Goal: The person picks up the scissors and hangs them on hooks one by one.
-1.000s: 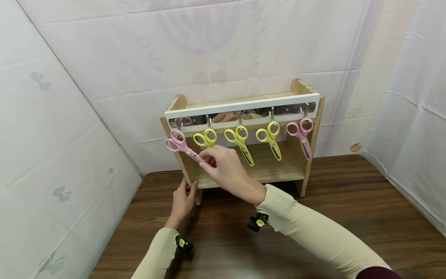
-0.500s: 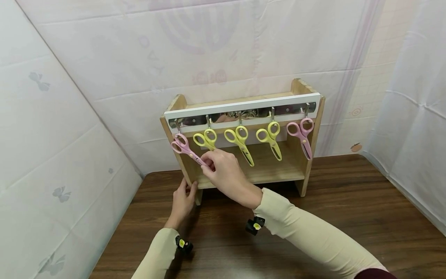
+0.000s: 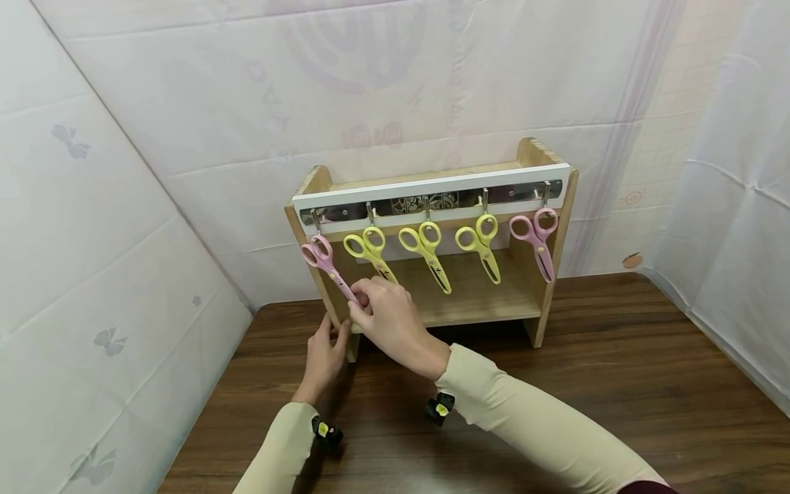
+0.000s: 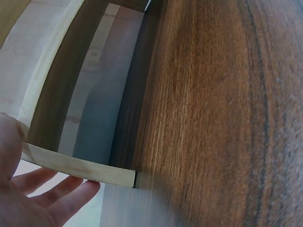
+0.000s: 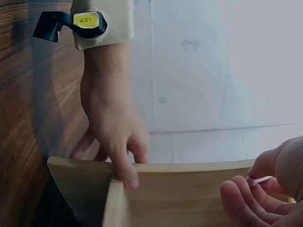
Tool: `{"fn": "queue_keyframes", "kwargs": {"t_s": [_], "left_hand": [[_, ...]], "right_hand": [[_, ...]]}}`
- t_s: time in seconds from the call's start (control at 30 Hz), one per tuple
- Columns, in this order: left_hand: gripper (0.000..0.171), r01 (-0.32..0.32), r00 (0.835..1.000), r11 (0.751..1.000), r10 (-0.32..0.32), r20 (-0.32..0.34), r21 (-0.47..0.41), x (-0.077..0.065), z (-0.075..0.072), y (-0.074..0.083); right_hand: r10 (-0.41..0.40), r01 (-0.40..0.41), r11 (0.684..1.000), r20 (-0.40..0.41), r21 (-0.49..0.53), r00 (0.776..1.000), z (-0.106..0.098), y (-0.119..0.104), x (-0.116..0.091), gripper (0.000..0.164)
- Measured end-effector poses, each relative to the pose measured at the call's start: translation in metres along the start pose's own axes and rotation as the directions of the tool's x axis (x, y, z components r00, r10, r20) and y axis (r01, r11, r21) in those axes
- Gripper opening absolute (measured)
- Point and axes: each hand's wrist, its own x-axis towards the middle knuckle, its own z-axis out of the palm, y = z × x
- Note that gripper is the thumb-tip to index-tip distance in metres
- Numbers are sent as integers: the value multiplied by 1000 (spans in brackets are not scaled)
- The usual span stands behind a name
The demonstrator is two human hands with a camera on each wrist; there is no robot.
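Note:
My right hand (image 3: pixel 398 326) pinches the blade end of a pair of pink scissors (image 3: pixel 331 271), which slants down to the right. The upper finger ring lies right at the leftmost metal hook (image 3: pixel 315 219). In the right wrist view only a bit of pink scissors (image 5: pixel 260 180) shows between thumb and fingers. My left hand (image 3: pixel 324 357) grips the lower left side panel of a wooden rack (image 3: pixel 321 288). The thumb is on the inner side and the fingers lie behind the panel (image 4: pixel 80 168).
Several yellow scissors (image 3: pixel 426 247) hang from the middle hooks, and another pink pair (image 3: pixel 538 240) from the rightmost. The hooks sit on a white rail (image 3: pixel 457 182) across the rack's front. The rack stands on a dark wooden table (image 3: pixel 617 357) before a pale patterned cloth (image 3: pixel 481 82).
My right hand has moved down and slightly left with the pink scissors, whose rings have dropped slightly at the left hook. The blades point more steeply down. The left hand stays put.

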Motion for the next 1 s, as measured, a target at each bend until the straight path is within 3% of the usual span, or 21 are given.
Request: {"fn": "queue_keyframes", "kwargs": {"t_s": [0.43,1.0], "left_hand": [[37,-9,1000,1000,9,-6,15,0,1,-1],[38,-1,1000,1000,1,-1,22,0,0,1]], "right_hand": [[40,-42,999,-59,-23,997,26,8,-1,4],[39,-41,999,-65,-25,997,31,11,-1,3]]}}
